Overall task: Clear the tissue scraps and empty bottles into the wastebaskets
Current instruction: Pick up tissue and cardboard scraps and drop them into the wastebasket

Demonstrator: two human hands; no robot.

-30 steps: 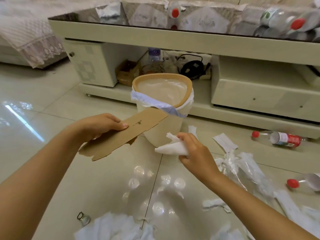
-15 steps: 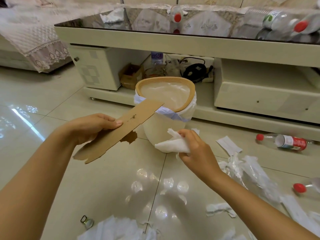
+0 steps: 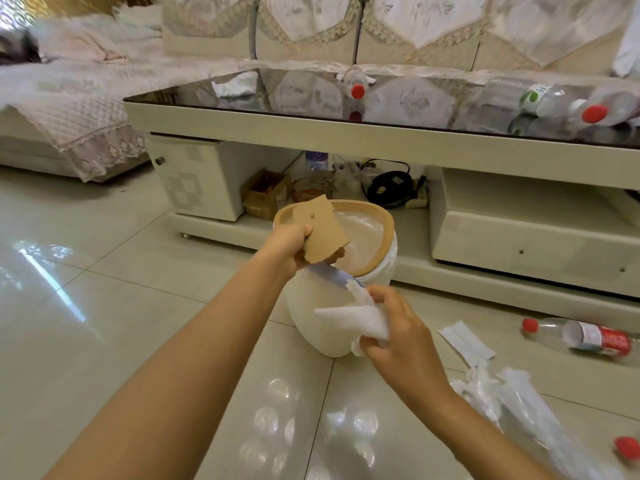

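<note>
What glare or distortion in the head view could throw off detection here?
Head view: round ceiling-light reflections on the glossy floor tiles mimic objects; a bright streak at left; the mirror-like table top doubles the red-capped bottle; wide-angle bending curves the table edge; the left hand with the cardboard and the right hand with the tissue stay sharp.

the wastebasket [image 3: 332, 327] is white with a tan rim and a white liner edged in pale blue. the cardboard piece [image 3: 320, 230] is plain brown. the tissue scrap [image 3: 353, 318] is white. the floor bottle [image 3: 581, 337] is clear with a red cap and a red-and-white label. the desk [image 3: 311, 124] has a dark glossy top on a cream frame. the floor [image 3: 104, 323] is pale greenish-cream tile. the sofa cover [image 3: 79, 109] is white quilted cloth with lace trim.
</note>
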